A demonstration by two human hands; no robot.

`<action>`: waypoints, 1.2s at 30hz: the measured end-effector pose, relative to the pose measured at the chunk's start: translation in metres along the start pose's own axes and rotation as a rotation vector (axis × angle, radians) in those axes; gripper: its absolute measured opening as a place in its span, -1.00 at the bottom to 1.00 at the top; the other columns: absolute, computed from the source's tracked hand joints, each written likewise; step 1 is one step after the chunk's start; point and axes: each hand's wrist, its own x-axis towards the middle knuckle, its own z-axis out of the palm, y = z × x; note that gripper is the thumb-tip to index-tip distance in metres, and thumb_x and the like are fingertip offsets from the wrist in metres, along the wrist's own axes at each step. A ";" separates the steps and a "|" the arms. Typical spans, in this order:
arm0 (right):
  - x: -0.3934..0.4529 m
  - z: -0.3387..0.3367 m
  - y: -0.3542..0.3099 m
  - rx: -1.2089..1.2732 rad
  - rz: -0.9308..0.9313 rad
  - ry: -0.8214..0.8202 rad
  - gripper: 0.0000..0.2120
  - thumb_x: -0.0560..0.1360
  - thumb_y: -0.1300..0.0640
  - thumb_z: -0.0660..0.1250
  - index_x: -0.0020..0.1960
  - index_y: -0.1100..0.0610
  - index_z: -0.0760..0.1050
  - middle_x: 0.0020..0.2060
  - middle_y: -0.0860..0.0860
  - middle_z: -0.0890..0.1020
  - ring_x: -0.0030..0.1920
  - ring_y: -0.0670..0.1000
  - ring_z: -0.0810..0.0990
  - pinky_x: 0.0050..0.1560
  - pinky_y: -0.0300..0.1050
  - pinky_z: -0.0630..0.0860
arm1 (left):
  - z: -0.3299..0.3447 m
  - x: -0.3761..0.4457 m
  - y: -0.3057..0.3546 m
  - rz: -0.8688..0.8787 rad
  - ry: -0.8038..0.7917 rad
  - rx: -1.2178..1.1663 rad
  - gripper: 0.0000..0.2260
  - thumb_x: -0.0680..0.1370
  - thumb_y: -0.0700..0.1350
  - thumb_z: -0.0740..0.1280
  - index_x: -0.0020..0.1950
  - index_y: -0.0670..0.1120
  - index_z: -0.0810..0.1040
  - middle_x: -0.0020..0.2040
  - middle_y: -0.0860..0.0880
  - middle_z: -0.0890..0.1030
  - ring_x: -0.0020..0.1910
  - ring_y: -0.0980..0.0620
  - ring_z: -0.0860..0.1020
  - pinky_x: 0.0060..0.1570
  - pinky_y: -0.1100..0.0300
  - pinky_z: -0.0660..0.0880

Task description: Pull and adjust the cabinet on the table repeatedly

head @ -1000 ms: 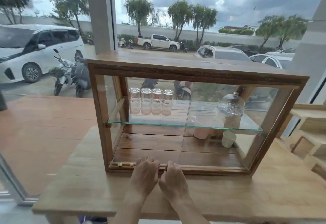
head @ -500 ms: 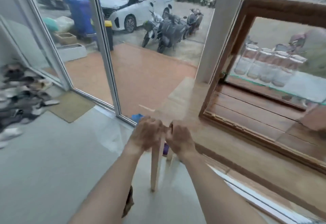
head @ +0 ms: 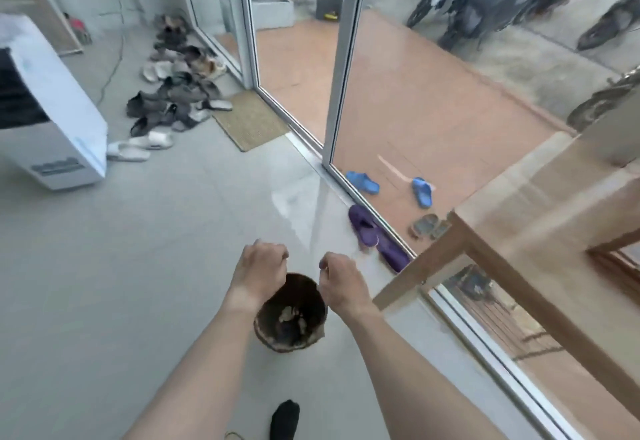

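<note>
My left hand (head: 258,273) and my right hand (head: 341,282) hover side by side, a little apart, above a dark round bin (head: 294,332) standing on the grey floor. Both hands have their fingers curled in, and I see nothing held in either. The bin has pale scraps at its bottom. A wooden table (head: 540,204) stands to the right of my right hand, its corner leg close by my wrist.
Purple slippers (head: 363,230) lie by the sliding glass door frame (head: 341,69), with blue sandals (head: 363,182) outside. A pile of shoes (head: 176,86) and a doormat (head: 251,121) lie farther off. A white appliance (head: 52,121) stands at left. My black-socked foot (head: 284,420) is below.
My view has swung left and down from the glass cabinet on the table to the floor. My hands, pressed together before, have left the table, moved over the bin and come apart.
</note>
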 end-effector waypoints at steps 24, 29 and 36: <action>-0.018 -0.063 0.049 0.031 0.121 0.251 -0.74 0.49 0.30 0.06 0.07 0.16 0.47 0.03 0.14 0.61 0.04 0.23 0.57 -0.01 0.08 0.53 | -0.008 0.030 0.072 0.181 0.013 -0.244 -0.86 0.51 -0.21 0.27 -0.04 -0.12 0.62 -0.14 -0.06 0.70 -0.08 -0.09 0.59 0.04 0.00 0.53; -0.055 -0.152 0.091 0.049 0.139 0.513 -0.90 0.45 0.25 0.12 -0.13 0.11 0.40 -0.16 0.16 0.62 -0.14 0.25 0.57 -0.24 0.00 0.42 | -0.029 0.043 0.180 0.371 0.058 -0.375 -0.91 0.45 -0.25 0.29 -0.19 -0.10 0.57 -0.28 -0.07 0.63 -0.21 -0.11 0.55 -0.16 0.00 0.53; -0.134 -0.230 0.175 0.016 0.290 0.751 -0.82 0.45 0.28 0.17 -0.01 0.17 0.49 -0.09 0.19 0.65 -0.08 0.24 0.60 -0.09 0.05 0.52 | -0.020 0.022 0.326 0.644 0.059 -0.453 -0.88 0.44 -0.29 0.32 -0.14 -0.09 0.60 -0.22 -0.07 0.66 -0.17 -0.10 0.60 -0.13 0.03 0.56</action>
